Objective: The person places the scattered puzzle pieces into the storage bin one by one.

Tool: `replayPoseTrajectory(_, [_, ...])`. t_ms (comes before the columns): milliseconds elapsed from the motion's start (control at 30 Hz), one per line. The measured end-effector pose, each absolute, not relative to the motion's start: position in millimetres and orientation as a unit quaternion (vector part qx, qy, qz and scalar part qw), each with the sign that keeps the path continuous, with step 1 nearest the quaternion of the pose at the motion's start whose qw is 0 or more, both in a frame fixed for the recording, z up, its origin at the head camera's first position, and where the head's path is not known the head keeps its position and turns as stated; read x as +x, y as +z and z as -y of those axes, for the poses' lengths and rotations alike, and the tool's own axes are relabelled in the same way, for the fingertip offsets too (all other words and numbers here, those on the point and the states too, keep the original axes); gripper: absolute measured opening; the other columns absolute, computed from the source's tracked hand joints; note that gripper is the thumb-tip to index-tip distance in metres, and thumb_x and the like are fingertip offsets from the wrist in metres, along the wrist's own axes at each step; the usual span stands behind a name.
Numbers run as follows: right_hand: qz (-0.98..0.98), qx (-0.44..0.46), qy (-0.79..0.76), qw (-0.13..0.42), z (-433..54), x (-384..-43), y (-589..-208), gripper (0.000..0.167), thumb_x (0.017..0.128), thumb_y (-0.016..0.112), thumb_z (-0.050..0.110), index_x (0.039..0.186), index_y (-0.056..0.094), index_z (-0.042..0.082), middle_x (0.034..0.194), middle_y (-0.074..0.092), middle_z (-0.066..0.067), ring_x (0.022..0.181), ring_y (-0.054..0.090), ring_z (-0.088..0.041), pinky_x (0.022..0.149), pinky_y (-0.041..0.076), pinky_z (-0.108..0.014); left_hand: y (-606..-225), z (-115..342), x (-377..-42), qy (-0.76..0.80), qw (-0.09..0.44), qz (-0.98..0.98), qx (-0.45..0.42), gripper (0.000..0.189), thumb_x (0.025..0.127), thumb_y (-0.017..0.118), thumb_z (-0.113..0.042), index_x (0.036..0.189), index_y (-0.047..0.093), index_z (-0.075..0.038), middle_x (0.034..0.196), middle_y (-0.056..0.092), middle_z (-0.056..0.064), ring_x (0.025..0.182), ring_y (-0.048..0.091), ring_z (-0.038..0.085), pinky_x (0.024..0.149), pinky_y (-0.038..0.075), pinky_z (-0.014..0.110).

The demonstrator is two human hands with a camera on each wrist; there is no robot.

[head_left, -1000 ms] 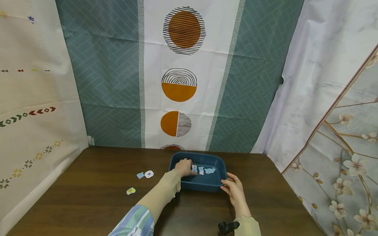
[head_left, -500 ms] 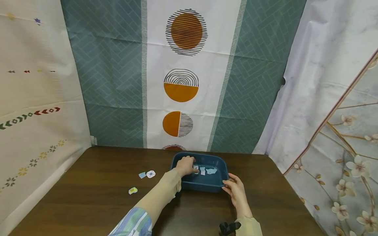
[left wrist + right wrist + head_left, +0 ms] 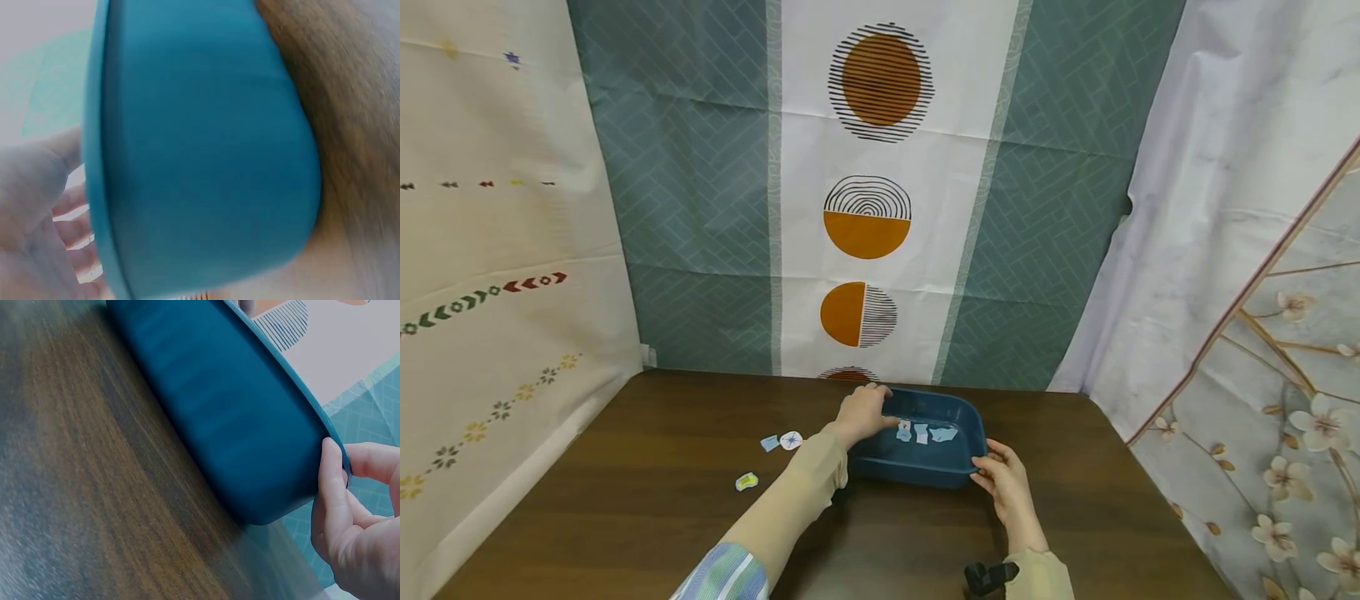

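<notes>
A dark blue plastic tray point(image 3: 917, 477) with rounded corners sits on the table near its far edge. Over its left rim is my left hand point(image 3: 861, 414), fingers spread and nothing seen in them; in the left wrist view, the tray's wall hides part of that hand point(image 3: 37, 212). My right hand point(image 3: 1006, 483) pinches the right front corner of the rim between thumb and fingers, plain in the right wrist view. Inside lie three small pale-blue cutouts, a left one point(image 3: 904, 431), a middle one point(image 3: 921, 433) and a right one point(image 3: 943, 434).
Left of the tray, on the brown wooden table point(image 3: 662, 467), lie a light-blue cutout point(image 3: 770, 443), a white round cutout with a blue star point(image 3: 791, 440), and a yellow-green cutout point(image 3: 747, 481). Patterned cloths point(image 3: 700, 200) hang behind and at both sides.
My left hand has drawn back leftward and up from the cutouts inside the tray to its left rim, uncovering the left cutout. The right hand keeps its hold. The head view has shifted slightly.
</notes>
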State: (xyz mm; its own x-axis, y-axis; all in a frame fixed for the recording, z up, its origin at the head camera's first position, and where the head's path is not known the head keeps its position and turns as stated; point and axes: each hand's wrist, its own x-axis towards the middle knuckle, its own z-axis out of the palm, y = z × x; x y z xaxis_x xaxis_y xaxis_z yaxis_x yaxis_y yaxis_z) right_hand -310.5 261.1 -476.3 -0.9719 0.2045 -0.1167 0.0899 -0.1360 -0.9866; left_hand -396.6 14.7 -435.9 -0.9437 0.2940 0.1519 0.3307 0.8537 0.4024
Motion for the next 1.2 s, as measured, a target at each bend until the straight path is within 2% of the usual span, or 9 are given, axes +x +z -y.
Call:
replayPoseTrajectory(267, [0.658, -0.115, 0.743, 0.037, -262.1, -310.9, -476.8, 0.055, 0.090, 0.058, -0.004, 0.140, 0.034, -0.008, 0.087, 0.045, 0.002, 0.068, 0.049, -0.006, 0.065, 0.054, -0.016, -428.6, 6.8, -388.3, -0.228, 0.082, 0.956, -0.163, 0.051, 0.085, 0.076, -0.030, 0.125, 0.062, -0.003, 0.123, 0.063, 0.016, 0.109, 0.061, 0.034, 0.096, 0.049, 0.051])
replayPoseTrajectory(500, [0.658, -0.113, 0.744, 0.034, -261.2, -310.5, -476.9, 0.056, 0.090, 0.058, -0.004, 0.141, 0.034, -0.008, 0.086, 0.045, 0.002, 0.067, 0.049, -0.005, 0.064, 0.054, -0.016, -430.7, 28.5, -387.5, -0.243, 0.070, 0.958, -0.134, 0.059, 0.086, 0.074, -0.032, 0.135, 0.056, -0.005, 0.135, 0.059, 0.015, 0.118, 0.059, 0.034, 0.101, 0.047, 0.052])
replayPoseTrajectory(833, [0.657, -0.113, 0.745, 0.033, -260.9, -310.9, -475.0, 0.057, 0.090, 0.057, -0.006, 0.142, 0.032, -0.009, 0.082, 0.047, 0.005, 0.066, 0.049, -0.004, 0.065, 0.054, -0.016, -435.1, 67.4, -381.6, -0.271, 0.089, 0.952, -0.110, 0.059, 0.088, 0.073, -0.030, 0.136, 0.054, -0.002, 0.139, 0.056, 0.018, 0.124, 0.055, 0.038, 0.100, 0.046, 0.053])
replayPoseTrajectory(1000, [0.658, -0.112, 0.744, 0.031, -261.0, -310.5, -474.5, 0.058, 0.091, 0.057, -0.005, 0.143, 0.032, -0.008, 0.083, 0.047, 0.005, 0.066, 0.050, -0.004, 0.065, 0.054, -0.016, -441.3, 87.4, -378.4, -0.275, 0.075, 0.955, -0.088, 0.060, 0.088, 0.072, -0.031, 0.137, 0.053, -0.002, 0.141, 0.053, 0.021, 0.127, 0.051, 0.040, 0.102, 0.044, 0.055])
replayPoseTrajectory(1200, [0.661, -0.111, 0.741, 0.032, -261.5, -310.7, -475.6, 0.057, 0.091, 0.057, -0.004, 0.143, 0.032, -0.008, 0.085, 0.046, 0.004, 0.067, 0.049, -0.004, 0.066, 0.054, -0.016, -452.2, 106.8, -375.1, -0.263, 0.062, 0.960, -0.077, 0.060, 0.089, 0.071, -0.031, 0.137, 0.053, 0.000, 0.138, 0.054, 0.023, 0.124, 0.053, 0.042, 0.098, 0.046, 0.056])
